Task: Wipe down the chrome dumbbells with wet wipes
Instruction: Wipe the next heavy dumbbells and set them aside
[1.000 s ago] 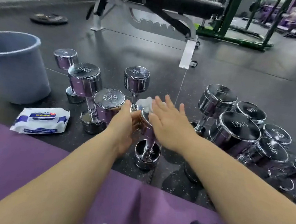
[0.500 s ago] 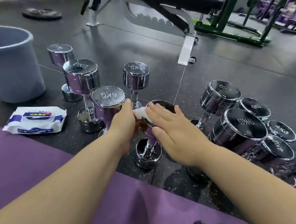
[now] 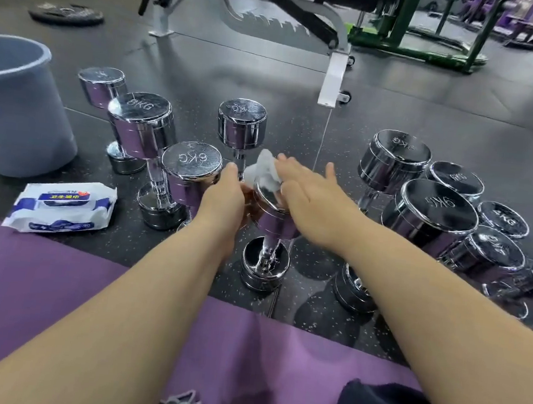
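A small chrome dumbbell (image 3: 266,260) stands upright on the dark floor in the middle. My left hand (image 3: 223,197) grips the side of its top head. My right hand (image 3: 310,203) lies flat over that head with straight fingers, pressing a crumpled white wet wipe (image 3: 265,169) onto it. Upright chrome dumbbells stand to the left, among them an 8KG one (image 3: 142,124) and a 6KG one (image 3: 192,168). Another dumbbell (image 3: 241,127) stands just behind my hands. A cluster of several dumbbells (image 3: 433,214) stands on the right.
A white and blue pack of wet wipes (image 3: 62,208) lies on the floor at the left, by a grey bucket (image 3: 23,106). A purple mat (image 3: 54,295) covers the near floor. A weight bench (image 3: 332,74) and a green rack (image 3: 417,37) stand behind.
My right hand has slid the wipe across the top of the dumbbell head, left and then further away. My left hand keeps its grip on the head.
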### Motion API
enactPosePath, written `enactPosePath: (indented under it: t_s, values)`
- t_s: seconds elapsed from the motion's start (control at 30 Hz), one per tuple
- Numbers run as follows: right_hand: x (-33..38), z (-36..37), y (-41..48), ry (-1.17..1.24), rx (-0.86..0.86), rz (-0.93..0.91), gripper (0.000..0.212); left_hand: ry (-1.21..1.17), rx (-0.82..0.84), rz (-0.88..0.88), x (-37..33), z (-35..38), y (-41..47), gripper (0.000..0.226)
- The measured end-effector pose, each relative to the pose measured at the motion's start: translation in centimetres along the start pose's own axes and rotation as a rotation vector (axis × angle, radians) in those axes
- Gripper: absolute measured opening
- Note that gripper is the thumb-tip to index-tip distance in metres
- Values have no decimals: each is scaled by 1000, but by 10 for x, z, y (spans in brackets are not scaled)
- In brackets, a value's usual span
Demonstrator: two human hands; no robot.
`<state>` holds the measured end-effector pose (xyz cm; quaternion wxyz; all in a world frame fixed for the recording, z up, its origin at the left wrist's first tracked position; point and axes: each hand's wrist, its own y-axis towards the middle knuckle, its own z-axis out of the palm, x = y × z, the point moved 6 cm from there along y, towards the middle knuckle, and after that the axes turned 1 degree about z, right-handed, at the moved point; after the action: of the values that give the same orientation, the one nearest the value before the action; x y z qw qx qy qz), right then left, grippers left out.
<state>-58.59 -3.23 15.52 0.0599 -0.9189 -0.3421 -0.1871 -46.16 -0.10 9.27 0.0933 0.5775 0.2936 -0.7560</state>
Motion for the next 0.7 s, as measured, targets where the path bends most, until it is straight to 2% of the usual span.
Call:
enactPosePath:
  t_s: [0.1, 0.17, 0.23, 0.33, 0.43, 0.5, 0.53, 0.63, 0.7]
  values:
    - [-21, 3, 9, 280, -153, 205, 49, 0, 20, 5, -1, 1, -1, 52]
    - [-31, 17, -7, 643, -330, 351, 53, 11, 10, 3, -1, 1, 0, 51]
    - [-22, 43, -31, 949, -458, 412, 66, 23, -9, 7, -1, 1, 0, 50]
    - [-2, 62, -48, 990, -550, 357, 70, 90, -67, 25, -1, 0, 0, 51]
    - [-34, 54, -13, 1216, -480, 447, 73, 184, -85, 53, -2, 1, -2, 77]
    - [-48, 47, 2, 1335, -468, 532, 63, 219, -76, 70, -6, 3, -5, 73]
    - [-43, 50, 1, 1368, -491, 518, 63, 235, -74, 81, -8, 3, -4, 68]
    - [-6, 69, -22, 1211, -712, 443, 67, 262, -84, 103, -11, 4, -3, 62]
    - [5, 63, -28, 1177, -784, 415, 76, 243, -91, 103, -8, 4, 1, 75]
